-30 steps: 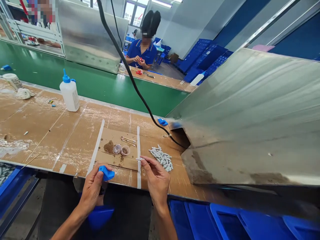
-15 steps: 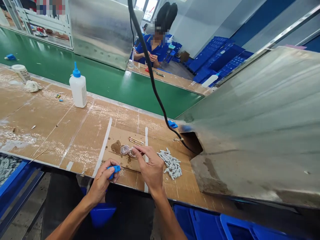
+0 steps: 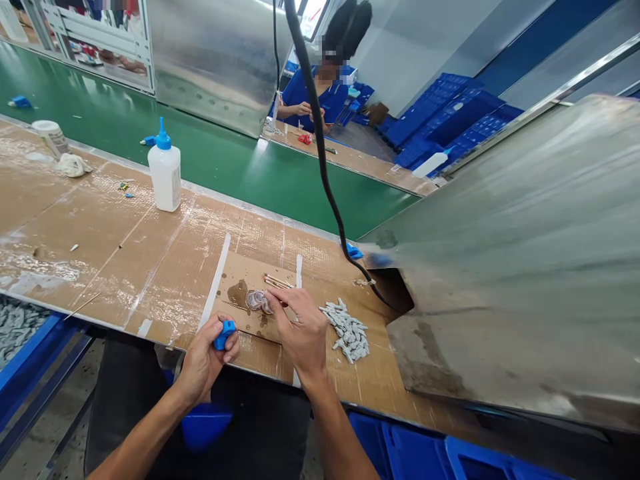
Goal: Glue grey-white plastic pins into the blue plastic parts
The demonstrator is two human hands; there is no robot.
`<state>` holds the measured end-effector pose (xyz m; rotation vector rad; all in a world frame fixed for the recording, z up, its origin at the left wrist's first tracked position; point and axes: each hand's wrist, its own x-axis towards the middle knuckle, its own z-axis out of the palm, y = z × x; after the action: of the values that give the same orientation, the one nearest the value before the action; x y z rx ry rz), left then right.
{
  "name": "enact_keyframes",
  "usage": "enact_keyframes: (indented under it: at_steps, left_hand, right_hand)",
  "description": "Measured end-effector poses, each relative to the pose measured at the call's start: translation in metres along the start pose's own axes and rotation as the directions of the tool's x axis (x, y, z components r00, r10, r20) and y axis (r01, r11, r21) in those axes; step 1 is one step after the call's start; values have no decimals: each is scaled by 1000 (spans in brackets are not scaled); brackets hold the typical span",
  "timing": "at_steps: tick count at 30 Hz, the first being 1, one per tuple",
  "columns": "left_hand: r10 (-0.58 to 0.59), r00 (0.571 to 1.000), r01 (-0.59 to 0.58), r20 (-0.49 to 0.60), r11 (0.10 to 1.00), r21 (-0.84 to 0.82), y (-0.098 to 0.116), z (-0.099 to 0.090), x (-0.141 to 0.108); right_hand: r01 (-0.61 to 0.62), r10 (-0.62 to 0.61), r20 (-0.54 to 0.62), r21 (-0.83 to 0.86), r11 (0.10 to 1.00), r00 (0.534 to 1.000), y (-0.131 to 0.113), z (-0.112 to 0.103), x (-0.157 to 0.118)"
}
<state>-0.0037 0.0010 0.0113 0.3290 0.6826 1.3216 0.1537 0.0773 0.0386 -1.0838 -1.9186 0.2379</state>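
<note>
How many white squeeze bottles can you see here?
2. One white bottle with a blue nozzle stands upright on the near cardboard-covered bench; a second bottle lies tilted on the far bench across the green belt. Others may be hidden.

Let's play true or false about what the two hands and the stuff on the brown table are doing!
1. The left hand holds a small blue part. True.
2. The right hand grips the white bottle. False: its fingers reach to the clear rings; the bottle stands far off.
3. A pile of grey pieces lies right of the right hand. True.
4. The bottle's cap is red. False: it is blue.
</note>
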Motion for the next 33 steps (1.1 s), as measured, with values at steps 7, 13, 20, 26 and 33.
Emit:
enact_keyframes:
  at_steps: [7, 13, 20, 26, 33]
  left_hand:
    - [42, 999, -42, 7, 997, 61, -8, -4, 3]
    - [53, 997, -59, 53, 990, 127, -14, -10, 2]
    - [52, 993, -73, 108, 978, 197, -16, -15, -1]
    - [37, 990, -72, 137, 963, 258, -15, -15, -2]
    - [38, 988, -77, 149, 960, 269, -16, -18, -2]
  right_hand:
    - [29, -29, 18, -15, 999, 999, 0, -1, 1]
    - [-217, 231, -87, 147, 965, 969, -8, -12, -13]
    - [-339, 373, -26, 360, 869, 928, -37, -16, -49]
    - [-339, 372, 6, 425, 839, 928, -48, -8, -60]
    - [-318, 350, 5, 429, 845, 937, -49, -2, -61]
